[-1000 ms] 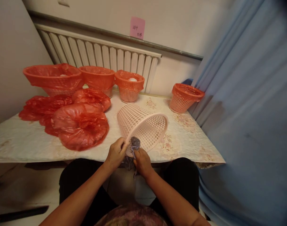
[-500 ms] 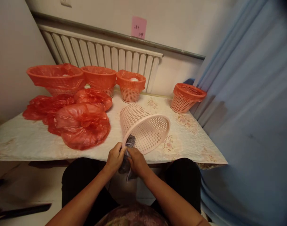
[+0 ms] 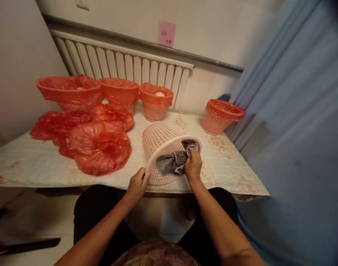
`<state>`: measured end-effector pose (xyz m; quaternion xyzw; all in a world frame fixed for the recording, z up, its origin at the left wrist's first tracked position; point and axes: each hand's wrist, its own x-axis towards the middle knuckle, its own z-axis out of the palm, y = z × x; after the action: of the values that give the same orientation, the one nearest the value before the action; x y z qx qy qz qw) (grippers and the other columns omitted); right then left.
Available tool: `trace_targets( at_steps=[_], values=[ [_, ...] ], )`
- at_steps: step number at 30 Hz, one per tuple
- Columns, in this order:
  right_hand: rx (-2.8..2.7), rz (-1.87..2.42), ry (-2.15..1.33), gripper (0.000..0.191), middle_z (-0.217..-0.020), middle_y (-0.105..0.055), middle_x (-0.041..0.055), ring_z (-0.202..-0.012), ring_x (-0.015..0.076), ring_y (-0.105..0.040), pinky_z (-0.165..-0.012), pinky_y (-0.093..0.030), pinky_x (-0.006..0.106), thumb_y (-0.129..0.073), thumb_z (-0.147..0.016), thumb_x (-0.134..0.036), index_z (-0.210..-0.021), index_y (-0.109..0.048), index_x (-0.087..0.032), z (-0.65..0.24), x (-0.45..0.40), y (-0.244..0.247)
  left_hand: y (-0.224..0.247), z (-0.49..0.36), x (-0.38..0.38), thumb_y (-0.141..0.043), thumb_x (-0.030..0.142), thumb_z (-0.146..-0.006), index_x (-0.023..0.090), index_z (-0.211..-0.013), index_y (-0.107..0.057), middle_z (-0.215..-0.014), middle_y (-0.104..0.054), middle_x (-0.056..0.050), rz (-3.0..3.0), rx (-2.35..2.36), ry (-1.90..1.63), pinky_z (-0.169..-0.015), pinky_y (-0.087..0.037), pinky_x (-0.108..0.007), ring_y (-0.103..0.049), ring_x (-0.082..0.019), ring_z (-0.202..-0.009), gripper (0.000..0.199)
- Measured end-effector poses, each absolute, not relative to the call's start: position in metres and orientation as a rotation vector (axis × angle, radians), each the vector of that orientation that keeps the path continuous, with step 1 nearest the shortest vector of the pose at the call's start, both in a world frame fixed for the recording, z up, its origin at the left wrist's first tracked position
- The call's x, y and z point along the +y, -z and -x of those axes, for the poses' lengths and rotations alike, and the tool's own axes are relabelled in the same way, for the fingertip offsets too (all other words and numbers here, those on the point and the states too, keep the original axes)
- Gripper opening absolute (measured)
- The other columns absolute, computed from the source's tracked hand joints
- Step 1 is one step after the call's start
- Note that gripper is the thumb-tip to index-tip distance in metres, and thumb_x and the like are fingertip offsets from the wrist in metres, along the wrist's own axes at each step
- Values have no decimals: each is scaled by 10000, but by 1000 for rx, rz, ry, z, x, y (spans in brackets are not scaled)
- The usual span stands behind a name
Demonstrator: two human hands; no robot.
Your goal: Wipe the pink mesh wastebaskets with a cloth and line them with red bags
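A pale pink mesh basket (image 3: 160, 138) lies on its side at the middle of the table, its mouth facing me and to the right. My left hand (image 3: 138, 183) is closed on the lower left of its rim. Across the mouth, my right hand (image 3: 193, 164) grips a dark grey cloth (image 3: 171, 162) with a light purple edge, at the right side of the rim. Part of the cloth hangs over the opening and part reaches inside the basket.
Three baskets with red liners, including a small one (image 3: 155, 111), line the back left. Red plastic bags (image 3: 99, 147) lie before them. Another lined basket (image 3: 216, 122) stands back right, beside a blue curtain (image 3: 291, 147). The flowered tablecloth (image 3: 47, 170) ends near my knees.
My right hand has moved right and up with the cloth, from beside my left hand to the rim's right side. My left hand stays at the rim. The view has shifted slightly.
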<state>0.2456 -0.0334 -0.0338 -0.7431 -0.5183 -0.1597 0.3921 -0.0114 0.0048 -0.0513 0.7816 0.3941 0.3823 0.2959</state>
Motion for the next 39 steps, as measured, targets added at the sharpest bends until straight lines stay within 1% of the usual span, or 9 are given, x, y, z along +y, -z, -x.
trace_targets(
  at_steps=[5,9,14,16,21,24,27,33,39],
  values=[
    [-1655,2064,179,311,-1148,-574,130,-1042,247,-478,-938,-368,371,-505,-857,-205,-1150,-605,-169,-224,-33,62,50,9,4,-398,342,-894,223,-704,-397,-622,-425,54,-2088,1050,-1004,-579,-332,-250,-435,-139,-586,224],
    [-1736,2188,113,468,-1144,-578,143,-1042,271,-471,-912,-361,411,-610,-809,-482,-1183,-582,-202,-209,-26,74,48,7,4,-396,346,-887,226,-702,-389,-619,-430,53,-2093,1058,-980,-570,-331,-252,-439,-141,-580,221],
    [-1728,2257,-97,246,-1038,-633,188,-1018,267,-534,-858,-390,383,-546,-851,-262,-1044,-657,-158,-195,-13,74,45,4,3,-387,349,-892,223,-713,-411,-625,-439,49,-2101,1050,-980,-576,-334,-253,-452,-143,-589,220],
    [-1687,2241,-139,252,-991,-662,171,-954,241,-582,-832,-415,352,-518,-845,-198,-1045,-665,-154,-186,-9,72,46,4,3,-386,344,-895,223,-718,-415,-632,-442,47,-2108,1052,-987,-579,-336,-255,-454,-145,-595,216],
    [-1636,2033,-309,338,-1045,-698,10,-922,158,-636,-822,-467,261,-520,-848,-259,-1173,-614,-281,-145,-6,52,49,5,4,-389,337,-893,224,-715,-409,-627,-443,48,-2097,1039,-998,-584,-344,-258,-455,-145,-588,212],
    [-1466,1748,-374,373,-1137,-666,5,-1004,145,-617,-881,-464,249,-505,-858,-267,-1224,-572,-252,-121,-11,42,49,6,5,-390,336,-891,221,-728,-426,-641,-453,42,-2086,1025,-1011,-590,-351,-260,-460,-149,-600,203],
    [-1496,1684,-264,404,-1119,-647,49,-1004,171,-590,-890,-449,278,-525,-845,-240,-1248,-557,-228,-117,-23,50,49,7,5,-392,336,-891,222,-717,-421,-642,-448,41,-2082,1035,-1010,-595,-356,-262,-459,-150,-604,210],
    [-1987,2153,43,264,-966,-597,78,-928,195,-512,-788,-401,285,-490,-890,-242,-1090,-661,-265,-173,-44,79,42,7,9,-411,334,-891,208,-722,-451,-640,-459,41,-2066,984,-985,-584,-346,-255,-458,-142,-605,215],
    [-1891,2259,74,290,-976,-590,92,-934,203,-502,-796,-394,301,-472,-884,-197,-1094,-665,-253,-198,-45,82,43,-3,6,-410,358,-890,214,-725,-447,-647,-456,40,-2003,985,-998,-597,-366,-262,-461,-145,-614,222]
  ],
)
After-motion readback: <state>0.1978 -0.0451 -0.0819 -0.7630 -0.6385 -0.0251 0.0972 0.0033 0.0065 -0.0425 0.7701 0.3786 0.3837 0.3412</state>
